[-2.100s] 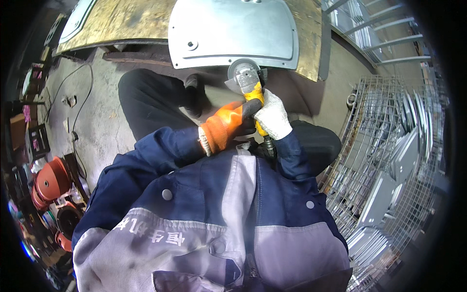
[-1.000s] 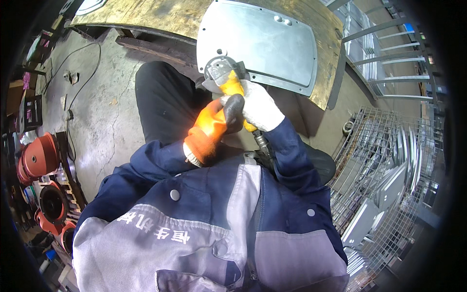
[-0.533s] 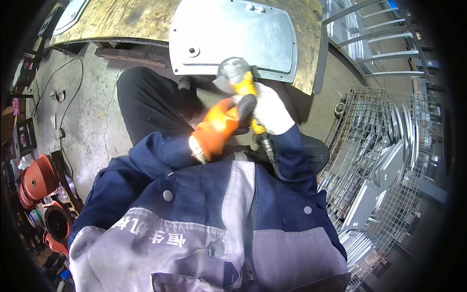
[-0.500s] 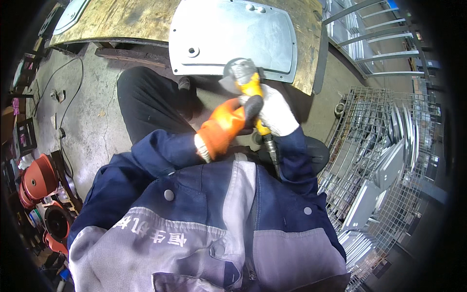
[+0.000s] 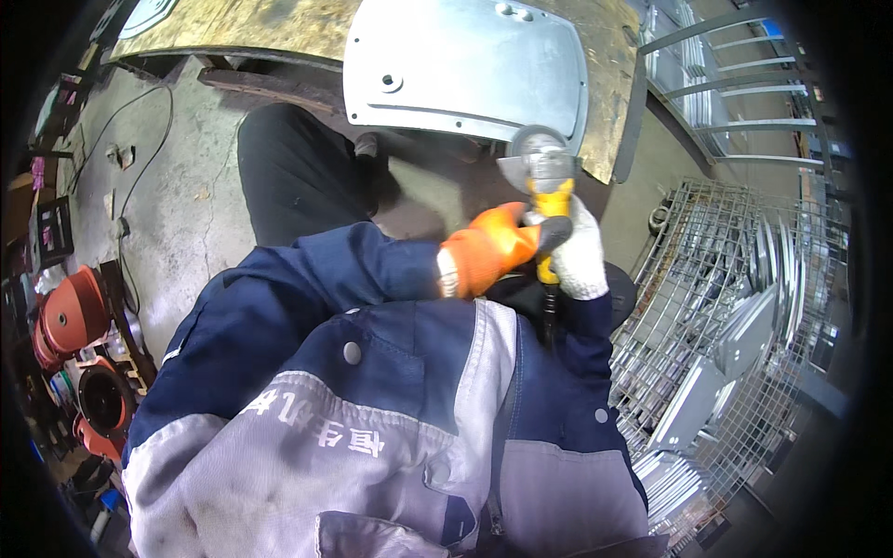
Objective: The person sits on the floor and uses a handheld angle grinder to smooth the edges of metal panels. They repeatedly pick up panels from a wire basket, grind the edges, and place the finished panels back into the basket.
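An angle grinder (image 5: 551, 181) with a yellow body and grey head stands upright in front of me, just off the near right corner of a light grey metal panel (image 5: 465, 65). My right hand (image 5: 582, 253), in a white knitted glove, wraps round its yellow body from the right. From the left, my left hand (image 5: 493, 249), in an orange glove, closes on the same body; its fingers partly hide it. A dark hose or cord runs down from the tool's lower end. The grinder's head looks blurred, and a round guard or disc shows at its top.
The panel lies on a worn wooden bench (image 5: 270, 33). To the right stand a wire mesh basket (image 5: 670, 279) with several metal plates and a metal rack (image 5: 744, 93). Reddish round parts (image 5: 79, 307) sit at left, near a cable (image 5: 167, 126) on the concrete floor.
Both hands and the grinder have moved right, from the panel's near edge to beyond its corner. The tool now stands more upright. The whole view has shifted slightly.
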Demonstrator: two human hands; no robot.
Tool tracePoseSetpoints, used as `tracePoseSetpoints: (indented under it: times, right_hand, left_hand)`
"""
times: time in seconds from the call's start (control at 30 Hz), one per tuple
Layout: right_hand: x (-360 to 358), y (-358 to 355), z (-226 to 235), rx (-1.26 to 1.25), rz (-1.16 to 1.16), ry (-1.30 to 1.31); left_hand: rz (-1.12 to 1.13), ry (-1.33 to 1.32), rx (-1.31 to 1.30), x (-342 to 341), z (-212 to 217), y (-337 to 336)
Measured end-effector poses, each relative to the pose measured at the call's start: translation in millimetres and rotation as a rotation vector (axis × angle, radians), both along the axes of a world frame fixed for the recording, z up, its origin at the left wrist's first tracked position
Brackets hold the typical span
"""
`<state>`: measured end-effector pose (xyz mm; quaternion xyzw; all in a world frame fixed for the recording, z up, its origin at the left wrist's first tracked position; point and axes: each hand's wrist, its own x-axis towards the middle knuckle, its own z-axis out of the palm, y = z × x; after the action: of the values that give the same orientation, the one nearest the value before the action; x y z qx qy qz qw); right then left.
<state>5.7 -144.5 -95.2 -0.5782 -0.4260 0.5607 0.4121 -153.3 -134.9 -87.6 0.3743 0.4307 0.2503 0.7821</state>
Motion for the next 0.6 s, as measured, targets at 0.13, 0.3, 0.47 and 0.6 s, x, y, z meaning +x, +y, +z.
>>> tracePoseSetpoints:
  times: [0.13, 0.3, 0.47, 0.6]
  right_hand:
    - [-53.1, 4.4, -30.2, 0.15, 0.272, -0.308]
    - [-94.3, 15.8, -28.6, 0.273, 0.415, -0.378]
    - [-128.1, 27.4, -23.3, 0.292, 0.459, -0.328]
    - [-130.2, 30.2, -37.6, 0.313, 0.44, -0.419]
  left_hand:
    - [0.171, -0.088, -0.228, -52.3, -7.5, -19.0]
    - [0.401, -0.187, -0.266, -85.9, -25.7, -26.0]
    - [0.228, 0.185, 0.476, -119.6, -24.2, -37.2]
    - [0.471, -0.021, -0.283, -114.2, -50.1, -31.7]
